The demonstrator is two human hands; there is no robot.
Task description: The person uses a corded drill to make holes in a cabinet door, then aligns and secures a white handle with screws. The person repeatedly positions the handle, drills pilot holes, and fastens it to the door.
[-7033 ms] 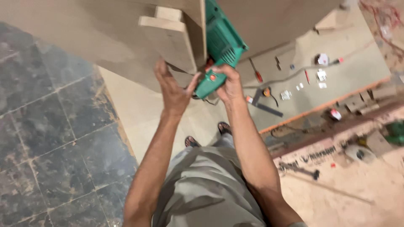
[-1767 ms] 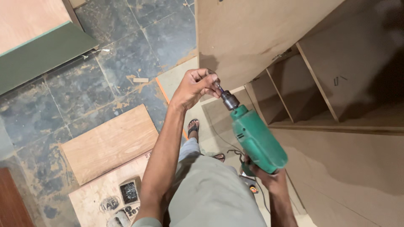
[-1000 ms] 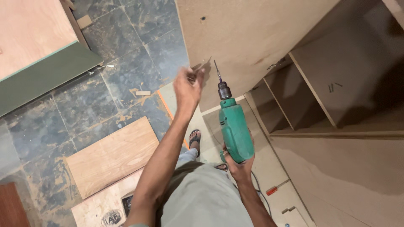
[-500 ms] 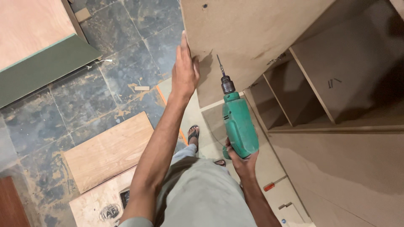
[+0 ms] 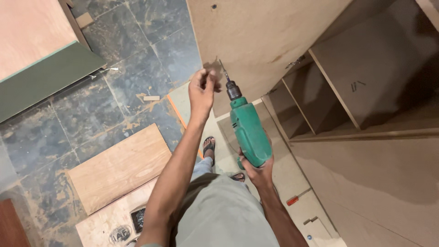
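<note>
**Drill raised to the cabinet panel**

The right hand [image 5: 257, 170] wraps its grip tight round the handle of the green drill [image 5: 248, 129], bit aimed up at the plywood panel [image 5: 256, 36]. Beside the bit, the left hand [image 5: 202, 88] pinches something small at the tip (too small to tell), likely steadying it. Beyond, the open cabinet shelves [image 5: 340, 103] hold only a few loose screws [image 5: 356, 85].

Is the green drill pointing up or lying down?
Up. The green drill is held upright in the right hand, bit tip against the plywood panel.
</note>
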